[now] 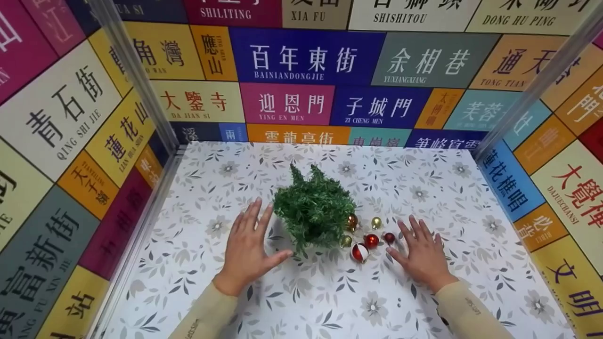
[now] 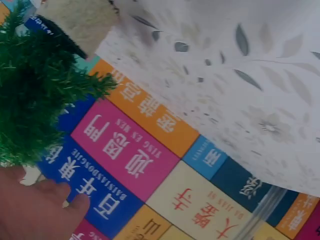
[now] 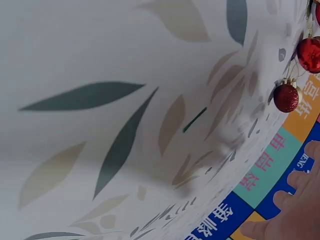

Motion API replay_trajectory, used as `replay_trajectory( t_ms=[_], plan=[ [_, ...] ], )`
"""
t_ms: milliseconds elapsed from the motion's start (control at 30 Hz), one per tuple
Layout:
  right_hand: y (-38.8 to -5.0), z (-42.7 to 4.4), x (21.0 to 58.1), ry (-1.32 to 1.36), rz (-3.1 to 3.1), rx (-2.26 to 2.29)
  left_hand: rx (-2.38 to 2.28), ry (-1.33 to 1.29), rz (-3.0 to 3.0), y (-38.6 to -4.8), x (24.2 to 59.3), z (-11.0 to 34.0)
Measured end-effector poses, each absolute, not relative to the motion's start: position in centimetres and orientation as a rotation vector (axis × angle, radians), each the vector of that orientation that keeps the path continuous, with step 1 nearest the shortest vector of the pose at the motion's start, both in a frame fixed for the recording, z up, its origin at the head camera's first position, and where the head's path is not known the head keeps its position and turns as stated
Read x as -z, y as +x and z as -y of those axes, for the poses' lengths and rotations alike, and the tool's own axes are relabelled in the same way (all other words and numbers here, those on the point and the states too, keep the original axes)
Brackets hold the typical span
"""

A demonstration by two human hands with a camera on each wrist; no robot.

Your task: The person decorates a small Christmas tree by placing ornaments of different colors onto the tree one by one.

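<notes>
Centre: tree [image 1: 314, 209], beside my left hand [image 1: 246, 249]. Right of centre: baubles [image 1: 371, 241], between tree and my right hand [image 1: 424, 256]. Fingers, both: apart.

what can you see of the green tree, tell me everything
The green tree is bushy, with needle-like, artificial-looking foliage and uneven tips. It appears to stand upright on the floral surface, on a rough beige base. The left hand is beside it, contact unclear; shiny baubles lie close by its right side.

Free room fronts the tree [image 1: 314, 207]; baubles [image 1: 371, 241] block rightward.
</notes>
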State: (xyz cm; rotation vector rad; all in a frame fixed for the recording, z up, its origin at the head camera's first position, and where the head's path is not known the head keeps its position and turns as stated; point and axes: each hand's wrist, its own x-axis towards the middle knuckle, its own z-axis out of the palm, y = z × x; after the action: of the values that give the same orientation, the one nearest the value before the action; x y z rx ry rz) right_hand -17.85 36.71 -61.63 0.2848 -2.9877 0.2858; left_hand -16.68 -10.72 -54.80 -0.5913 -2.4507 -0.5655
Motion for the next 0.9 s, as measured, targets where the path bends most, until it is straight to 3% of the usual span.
replay_trajectory(
  t_ms=[300,900],
  plan=[
    [-17.7,-35.9,61.1,0.364,2.947,-0.287,0.635,-0.798,2.360,-17.3,53.5,8.5],
    [-16.3,-33.9,60.1,0.601,2.776,-0.319,0.528,-0.836,2.484,-17.4,53.5,8.2]
  ],
)
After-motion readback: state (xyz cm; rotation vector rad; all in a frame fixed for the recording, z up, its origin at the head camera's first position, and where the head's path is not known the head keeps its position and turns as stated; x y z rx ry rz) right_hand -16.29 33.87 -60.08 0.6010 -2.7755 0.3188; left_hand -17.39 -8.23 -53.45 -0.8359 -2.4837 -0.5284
